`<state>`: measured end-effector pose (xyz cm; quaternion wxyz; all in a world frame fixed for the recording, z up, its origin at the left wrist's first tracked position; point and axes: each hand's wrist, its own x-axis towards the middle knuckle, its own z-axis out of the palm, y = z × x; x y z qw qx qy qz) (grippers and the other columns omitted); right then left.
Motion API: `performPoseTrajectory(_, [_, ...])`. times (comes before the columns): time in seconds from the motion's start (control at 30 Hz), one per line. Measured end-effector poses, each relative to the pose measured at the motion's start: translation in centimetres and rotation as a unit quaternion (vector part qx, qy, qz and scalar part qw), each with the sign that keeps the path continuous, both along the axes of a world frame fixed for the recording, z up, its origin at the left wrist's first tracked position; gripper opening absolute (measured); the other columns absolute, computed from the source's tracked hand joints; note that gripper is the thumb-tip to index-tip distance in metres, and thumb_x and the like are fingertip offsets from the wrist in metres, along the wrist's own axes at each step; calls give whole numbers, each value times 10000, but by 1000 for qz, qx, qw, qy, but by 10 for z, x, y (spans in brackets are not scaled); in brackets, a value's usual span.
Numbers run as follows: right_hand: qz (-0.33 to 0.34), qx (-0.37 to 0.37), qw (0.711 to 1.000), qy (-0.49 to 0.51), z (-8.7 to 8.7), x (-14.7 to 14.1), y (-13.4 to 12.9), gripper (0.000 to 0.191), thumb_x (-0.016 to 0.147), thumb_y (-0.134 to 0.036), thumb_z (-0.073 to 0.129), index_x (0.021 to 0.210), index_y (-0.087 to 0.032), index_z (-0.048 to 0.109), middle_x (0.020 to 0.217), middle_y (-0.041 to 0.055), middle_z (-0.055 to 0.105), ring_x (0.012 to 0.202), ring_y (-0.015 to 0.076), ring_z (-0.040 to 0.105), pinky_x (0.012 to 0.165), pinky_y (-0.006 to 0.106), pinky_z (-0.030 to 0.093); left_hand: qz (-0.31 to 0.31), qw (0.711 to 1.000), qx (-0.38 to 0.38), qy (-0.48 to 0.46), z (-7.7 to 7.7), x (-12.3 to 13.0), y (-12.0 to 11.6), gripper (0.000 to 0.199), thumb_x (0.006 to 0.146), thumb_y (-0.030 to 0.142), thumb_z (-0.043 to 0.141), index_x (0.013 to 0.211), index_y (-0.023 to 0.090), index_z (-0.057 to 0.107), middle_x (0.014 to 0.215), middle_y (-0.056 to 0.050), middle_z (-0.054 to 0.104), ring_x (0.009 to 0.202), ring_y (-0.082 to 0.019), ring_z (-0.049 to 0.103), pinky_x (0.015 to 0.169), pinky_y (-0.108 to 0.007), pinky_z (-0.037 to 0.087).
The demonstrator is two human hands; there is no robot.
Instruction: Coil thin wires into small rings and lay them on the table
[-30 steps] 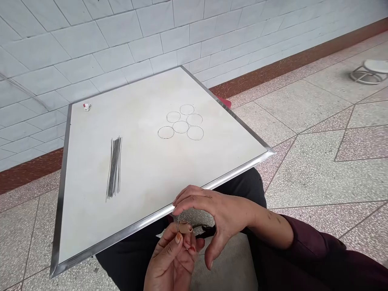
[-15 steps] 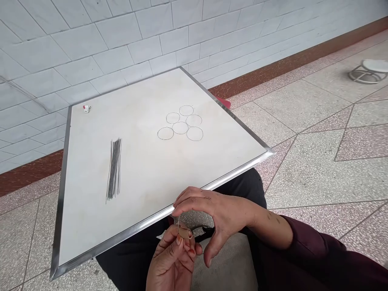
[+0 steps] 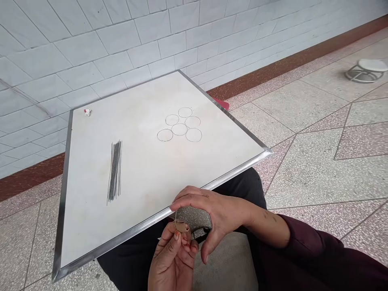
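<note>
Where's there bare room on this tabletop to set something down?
Bare patches: between the dark strands and the thin rings, down to the near rim; between the red-and-white item and the far corner; from the rings toward the right corner. Crowded: among the rings, and where the right hand overlaps the near rim in view.

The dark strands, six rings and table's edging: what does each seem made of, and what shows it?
Dark strands: probably dull grey-black wire, being thin and nearly straight. Six rings: likely thin wire too, holding round outlines; finish too fine to judge. Edging: metal, smooth, silvery, with bright glare.
</note>
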<state>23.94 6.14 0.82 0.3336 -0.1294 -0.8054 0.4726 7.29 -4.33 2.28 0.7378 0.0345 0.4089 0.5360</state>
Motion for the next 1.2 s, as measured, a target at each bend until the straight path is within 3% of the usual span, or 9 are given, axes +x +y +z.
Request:
performPoseTrajectory(0.17, [-3, -24, 1000, -3, 1, 2, 1, 1051, 497, -451, 920, 1392, -243, 411, 1239, 96, 531, 1165, 237, 518, 979, 352, 453, 21, 999, -35, 25, 2, 0, 3, 181, 640, 174, 839, 781, 174, 726, 756, -10, 626, 672, -123, 593, 608, -226, 549])
performPoseTrajectory(0.5, [-2, -37, 999, 25, -3, 3, 3, 888, 540, -445, 907, 1303, -228, 506, 1192, 87, 560, 1129, 213, 538, 971, 340, 455, 11, 999, -46, 13, 7, 3, 6, 187, 608, 167, 866, 728, 162, 723, 722, -2, 652, 642, -114, 617, 616, -227, 566])
performPoseTrajectory(0.63, [10, -83, 996, 33, -7, 3, 2, 1018, 498, -422, 928, 1375, -252, 440, 1253, 88, 516, 1162, 219, 524, 995, 353, 436, 42, 996, -73, 19, 9, 3, 7, 253, 562, 147, 889, 767, 162, 742, 766, -15, 692, 648, -119, 642, 636, -231, 585])
performPoseTrajectory(0.73, [10, -169, 983, 74, -12, 3, 1, 1115, 424, -388, 956, 1382, -255, 401, 1219, 74, 524, 1115, 196, 543, 992, 352, 437, 88, 992, -88, 17, 9, 0, 7, 294, 516, 110, 900, 757, 165, 740, 797, -15, 708, 705, -138, 671, 660, -233, 599])
performPoseTrajectory(0.83, [8, -271, 958, 90, -16, 4, 0, 832, 508, -368, 939, 1208, -209, 518, 1017, 20, 594, 890, 124, 580, 824, 280, 496, 133, 988, -82, 9, 9, -3, 7, 284, 524, 84, 886, 745, 167, 728, 799, -10, 711, 748, -142, 684, 698, -227, 602])
performPoseTrajectory(0.97, [38, -320, 941, 103, -15, 3, -1, 338, 718, -355, 835, 903, -138, 652, 874, 17, 627, 755, 95, 589, 700, 237, 507, 150, 988, -43, 2, 7, -6, 7, 229, 594, 79, 846, 755, 164, 708, 782, 0, 695, 744, -119, 674, 761, -226, 596])
performPoseTrajectory(1.2, [59, -370, 917, 134, -17, -3, 0, 205, 789, -296, 783, 834, -123, 683, 808, 25, 669, 742, 109, 628, 695, 244, 526, 148, 988, -47, -8, 8, -4, 11, 238, 594, 72, 851, 771, 146, 710, 762, 1, 684, 724, -111, 671, 755, -217, 596])
